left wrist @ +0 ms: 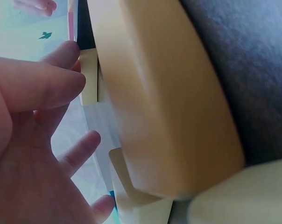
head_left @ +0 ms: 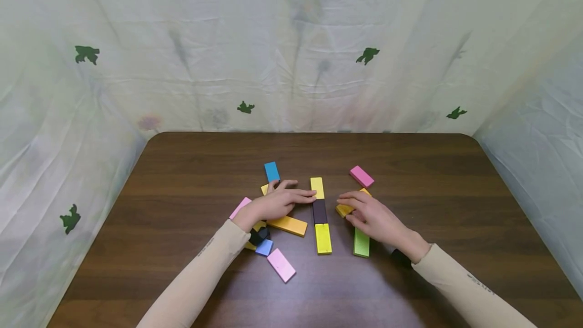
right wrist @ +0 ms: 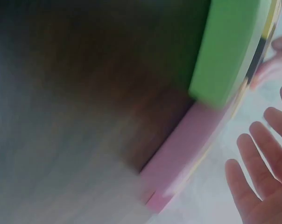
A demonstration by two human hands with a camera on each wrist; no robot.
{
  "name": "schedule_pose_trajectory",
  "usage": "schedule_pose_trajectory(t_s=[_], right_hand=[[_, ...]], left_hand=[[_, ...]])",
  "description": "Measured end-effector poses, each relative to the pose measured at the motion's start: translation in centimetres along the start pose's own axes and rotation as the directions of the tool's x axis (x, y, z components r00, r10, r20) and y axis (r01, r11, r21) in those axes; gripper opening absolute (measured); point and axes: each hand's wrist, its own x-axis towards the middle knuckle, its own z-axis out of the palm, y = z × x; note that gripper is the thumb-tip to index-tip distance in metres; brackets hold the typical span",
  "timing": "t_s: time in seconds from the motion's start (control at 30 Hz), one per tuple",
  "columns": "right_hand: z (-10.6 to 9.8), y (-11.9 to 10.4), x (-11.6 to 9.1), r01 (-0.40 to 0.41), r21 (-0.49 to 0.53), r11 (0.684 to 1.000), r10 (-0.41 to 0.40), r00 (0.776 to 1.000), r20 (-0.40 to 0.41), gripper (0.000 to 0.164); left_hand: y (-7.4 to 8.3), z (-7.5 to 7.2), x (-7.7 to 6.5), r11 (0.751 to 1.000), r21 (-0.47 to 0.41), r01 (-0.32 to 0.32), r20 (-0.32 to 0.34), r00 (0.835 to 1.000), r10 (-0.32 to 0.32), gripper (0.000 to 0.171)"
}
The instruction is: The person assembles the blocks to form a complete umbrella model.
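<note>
My left hand [head_left: 279, 202] reaches over the left-hand blocks, fingers extended, with fingertips right at the joint between a pale yellow block [head_left: 316, 188] and a black block [head_left: 320, 211]. A bright yellow block [head_left: 324, 239] continues that straight row toward me. Beneath the left hand lies an orange block [head_left: 291, 226], looming large in the left wrist view. My right hand [head_left: 375, 216] hovers by a golden-orange block [head_left: 344, 210], partly hidden under its fingers. Those fingers look spread and relaxed in the right wrist view, apart from the green block [right wrist: 225, 51].
A blue block [head_left: 272, 171] lies behind the left hand; a light pink block [head_left: 281, 265] and a periwinkle block [head_left: 264, 247] lie in front. A dark pink block [head_left: 362, 176] sits beyond the right hand. Patterned white cloth [head_left: 291, 54] surrounds the brown wooden table [head_left: 432, 166].
</note>
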Motion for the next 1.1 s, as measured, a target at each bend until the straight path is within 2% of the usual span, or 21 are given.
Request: schedule_pose_trajectory(t_s=[0.23, 0.43, 0.87, 1.1], right_hand=[[-1.1, 2.0, -0.1, -0.085, 0.075, 0.994, 0.085, 0.996, 0.001, 0.039], [-1.3, 3.5, -0.2, -0.111, 0.135, 0.985, 0.109, 0.994, 0.019, 0.036], [-1.3, 5.2, -0.2, -0.082, 0.113, 0.99, 0.08, 0.997, 0.018, 0.032], [-1.4, 5.5, 0.0, -0.121, 0.107, 0.987, 0.117, 0.992, 0.043, 0.031]], left_hand=[[-0.1, 0.1, 0.1, 1.0, -0.001, -0.002, -0.01, 1.0, 0.002, 0.051], [-0.1, 0.0, 0.0, 1.0, -0.009, -0.001, -0.004, 1.0, 0.001, 0.051], [-0.1, 0.0, 0.1, 1.0, 0.003, 0.001, -0.002, 1.0, -0.001, 0.05], [-0.1, 0.0, 0.1, 1.0, 0.008, 0.004, 0.006, 1.0, -0.005, 0.05]])
